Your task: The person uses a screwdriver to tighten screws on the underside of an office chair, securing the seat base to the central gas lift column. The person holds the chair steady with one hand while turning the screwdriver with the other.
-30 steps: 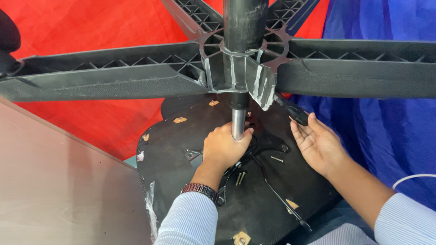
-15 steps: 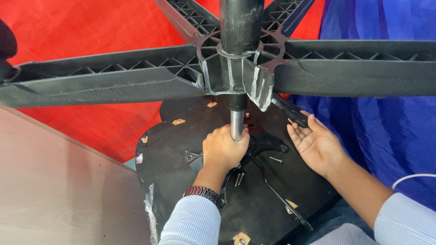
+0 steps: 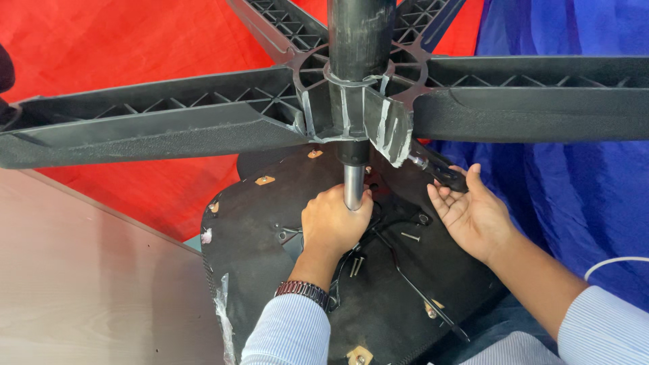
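The left hand (image 3: 332, 224) is clamped on the shiny metal pole (image 3: 353, 187) of the upturned chair seat (image 3: 270, 223), while the right hand (image 3: 471, 215) stays open by the black lever (image 3: 438, 169).

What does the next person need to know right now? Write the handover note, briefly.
Left hand: fingers closed around the shiny metal gas-lift piston, just above the seat.
Right hand: open, palm up, fingers at the black lever handle.
Upturned black office-chair seat underside lies beside the pale wooden board; black five-arm plastic base sits on the column above.
Done: base is on the column.
Left: loose screws lie on the seat.
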